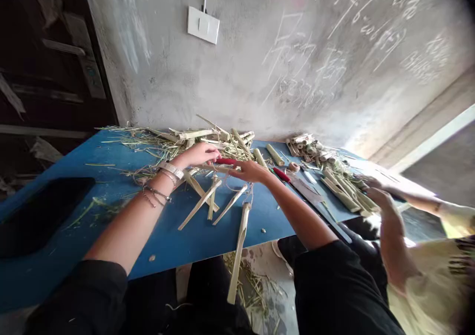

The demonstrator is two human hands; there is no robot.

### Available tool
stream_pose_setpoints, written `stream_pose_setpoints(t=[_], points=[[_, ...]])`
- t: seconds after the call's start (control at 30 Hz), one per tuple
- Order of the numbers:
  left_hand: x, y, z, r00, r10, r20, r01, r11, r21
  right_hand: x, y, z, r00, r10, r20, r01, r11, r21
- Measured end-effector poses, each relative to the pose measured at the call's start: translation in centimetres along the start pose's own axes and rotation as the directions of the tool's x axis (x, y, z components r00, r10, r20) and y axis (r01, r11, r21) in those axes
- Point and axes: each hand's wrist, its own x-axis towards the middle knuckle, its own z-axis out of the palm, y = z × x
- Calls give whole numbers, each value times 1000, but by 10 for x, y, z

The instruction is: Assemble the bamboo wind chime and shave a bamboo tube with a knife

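Note:
My left hand (200, 155) reaches over the blue table (166, 241), its fingers above a thin pale bamboo strip (208, 167). A red tool handle (225, 161) lies just beyond those fingertips, and my right hand (250, 171) comes in from the other side with its fingers nearly on it. Whether either hand grips the handle or the strip is hidden. Several split bamboo strips (200, 204) lie below my hands, and a long strip (238, 251) juts over the table's front edge. Behind my hands rises a heap of bamboo scraps (185, 143).
A red-handled broad blade (304, 190) lies right of my right hand. A co-worker's hands (376, 191) work among bamboo strips (343, 191) at the far right. A dark flat object (44, 211) lies at left. Bamboo scraps (248, 285) litter the floor, and a chalk-marked wall (297, 63) stands behind.

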Motion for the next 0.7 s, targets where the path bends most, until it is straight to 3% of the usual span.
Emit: stream_pose_setpoints(t=[0.27, 0.4, 0.57, 0.7], points=[[1, 0, 0, 1000, 9, 3, -9, 1000, -7, 3, -2, 2, 1000, 4, 3, -4, 1000, -31], [2, -3, 0, 998, 55, -8, -55, 998, -11, 2, -2, -2, 997, -10, -83, 4, 997, -72], [2, -2, -4, 978, 112, -176, -106, 993, 43, 1, -3, -15, 985, -21, -170, -8, 986, -167], [-5, 10, -11, 960, 181, -216, -181, 983, 19, -2, -8, -34, 985, 49, -167, -83, 976, -200]])
